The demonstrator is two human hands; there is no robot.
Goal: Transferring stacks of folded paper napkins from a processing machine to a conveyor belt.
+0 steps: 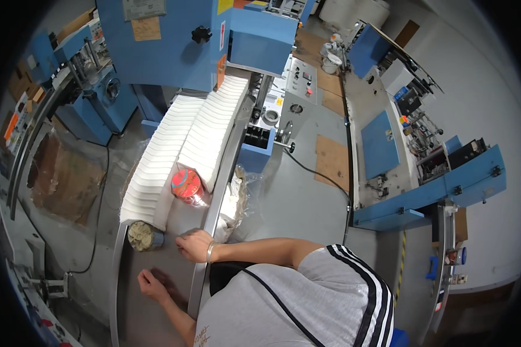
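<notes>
A metal worktable (150,318) runs out from a blue machine. My left hand (151,284) rests over its near part, fingers curled in, with nothing visible in them. Farther up, my right hand (194,246) is low over the tabletop near the right edge, its fingers bent and nothing showing in the grip. Ahead of the right hand stands a clear container with a red lid or label (186,184). A round can (146,236) filled with crumpled cream material sits near the left edge. Two long rows of white folded paper packs (168,144) stretch back to the machine.
The blue machine (168,52) with a black knob rises at the table's far end. A control panel (302,81) is on its right. Plastic bags (234,199) lie beside the table's right edge. Cardboard (332,161) and a black cable (315,172) are on the floor.
</notes>
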